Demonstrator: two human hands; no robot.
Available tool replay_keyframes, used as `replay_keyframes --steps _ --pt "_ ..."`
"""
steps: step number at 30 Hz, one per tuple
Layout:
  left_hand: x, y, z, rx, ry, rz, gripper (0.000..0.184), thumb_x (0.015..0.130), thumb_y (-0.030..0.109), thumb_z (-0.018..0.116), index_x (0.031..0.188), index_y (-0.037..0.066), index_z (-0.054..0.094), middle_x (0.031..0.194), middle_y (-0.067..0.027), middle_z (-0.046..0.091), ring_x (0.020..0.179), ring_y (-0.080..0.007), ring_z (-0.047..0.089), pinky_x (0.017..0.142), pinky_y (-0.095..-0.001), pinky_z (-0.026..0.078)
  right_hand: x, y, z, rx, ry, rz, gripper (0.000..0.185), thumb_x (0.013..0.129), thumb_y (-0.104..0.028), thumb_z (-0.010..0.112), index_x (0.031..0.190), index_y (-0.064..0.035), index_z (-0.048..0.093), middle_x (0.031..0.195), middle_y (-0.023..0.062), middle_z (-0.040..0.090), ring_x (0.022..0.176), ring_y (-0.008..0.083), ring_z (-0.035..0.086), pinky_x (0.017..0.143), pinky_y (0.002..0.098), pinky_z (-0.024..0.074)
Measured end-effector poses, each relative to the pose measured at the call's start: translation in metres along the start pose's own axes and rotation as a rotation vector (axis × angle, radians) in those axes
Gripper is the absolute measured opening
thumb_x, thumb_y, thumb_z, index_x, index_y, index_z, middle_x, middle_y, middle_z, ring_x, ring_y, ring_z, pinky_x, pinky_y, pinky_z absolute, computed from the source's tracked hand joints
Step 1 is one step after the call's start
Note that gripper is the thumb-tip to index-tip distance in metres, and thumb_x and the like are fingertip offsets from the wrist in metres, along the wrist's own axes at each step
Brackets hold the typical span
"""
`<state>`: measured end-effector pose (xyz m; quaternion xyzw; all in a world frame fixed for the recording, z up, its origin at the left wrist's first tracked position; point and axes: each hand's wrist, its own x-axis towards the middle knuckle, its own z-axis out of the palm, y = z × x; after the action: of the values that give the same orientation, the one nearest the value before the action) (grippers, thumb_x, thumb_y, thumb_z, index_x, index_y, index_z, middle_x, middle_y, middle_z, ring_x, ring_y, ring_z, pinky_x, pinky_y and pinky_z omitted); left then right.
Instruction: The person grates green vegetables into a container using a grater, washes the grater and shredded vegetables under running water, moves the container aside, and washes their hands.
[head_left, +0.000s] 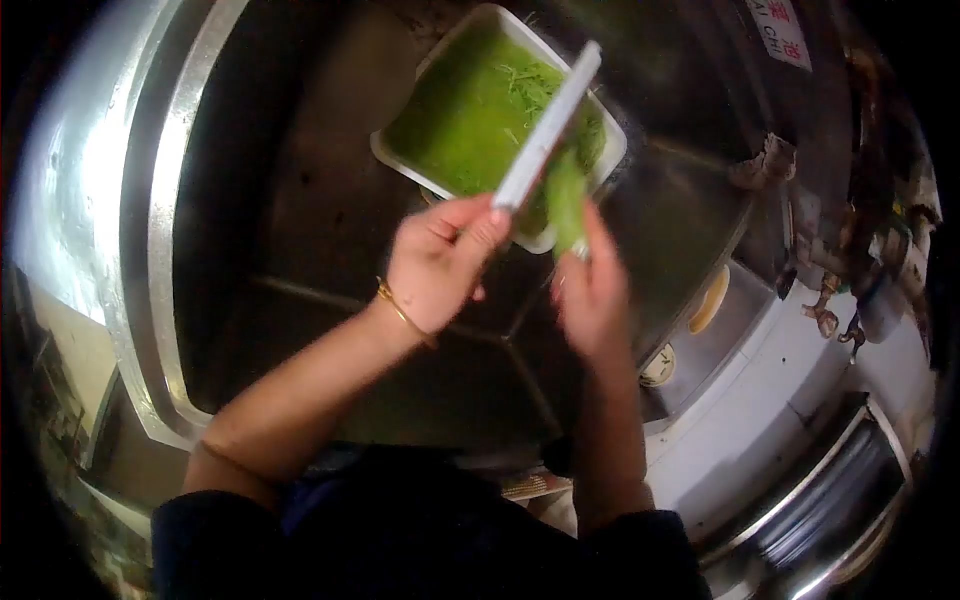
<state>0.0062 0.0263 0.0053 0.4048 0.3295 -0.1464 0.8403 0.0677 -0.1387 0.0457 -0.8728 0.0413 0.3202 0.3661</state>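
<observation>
1. Left hand (pixel 440 258): closed around the near end of a white flat tool (pixel 548 128), seen almost edge-on, slanting over the basin's right side.
2. Right hand (pixel 597 300): clamped on an elongated green vegetable (pixel 567 205), blurred, above the basin's near right rim, alongside the tool; contact between them cannot be told.
3. White rectangular basin (pixel 616 142): contains green liquid (pixel 450 120), with green shreds (pixel 530 85) toward its far right.
4. Brass tap (pixel 822 312): well right of the basin.

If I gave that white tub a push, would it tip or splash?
The white tub probably won't tip easily: it looks wide. It might splash, since the green stuff inside looks watery. It may feel heavy, as that stuff covers much of its bottom.
</observation>
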Motion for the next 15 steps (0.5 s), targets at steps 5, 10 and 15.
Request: replay_keyframes --steps 5,10,15 --pt "0.003 -0.003 -0.003 -0.079 -0.016 0.027 0.029 0.092 0.026 0.056 0.108 0.003 0.062 0.070 0.0014 0.056 0.050 -0.0038 0.045 0.042 -0.0193 0.040 0.013 -0.020 -0.008 -0.055 0.051 0.053 0.048 0.089 -0.010 0.040 0.137 -0.0037 0.037 0.065 0.0021 0.049 0.056 0.0111 0.046 0.052 0.0263 0.0423" --pt "0.013 -0.019 -0.011 0.029 0.042 0.055 0.022 0.090 0.024 0.057 0.092 0.003 0.063 0.065 -0.0002 0.055 0.047 -0.0051 0.047 0.041 -0.0204 0.041 0.000 0.007 0.012 0.014 -0.019 -0.114 0.049 0.087 -0.004 0.043 0.136 -0.0034 0.037 0.071 0.0037 0.053 0.057 0.0107 0.048 0.052 0.0251 0.0420" --pt "0.006 -0.003 -0.006 -0.021 0.043 0.000 0.027 0.091 0.026 0.058 0.100 0.002 0.064 0.068 0.0012 0.055 0.047 -0.0050 0.046 0.040 -0.0195 0.039 0.024 -0.010 -0.006 0.148 -0.053 -0.009 0.048 0.090 -0.007 0.043 0.137 -0.0046 0.037 0.069 0.0018 0.050 0.055 0.0077 0.044 0.050 0.0234 0.0409"
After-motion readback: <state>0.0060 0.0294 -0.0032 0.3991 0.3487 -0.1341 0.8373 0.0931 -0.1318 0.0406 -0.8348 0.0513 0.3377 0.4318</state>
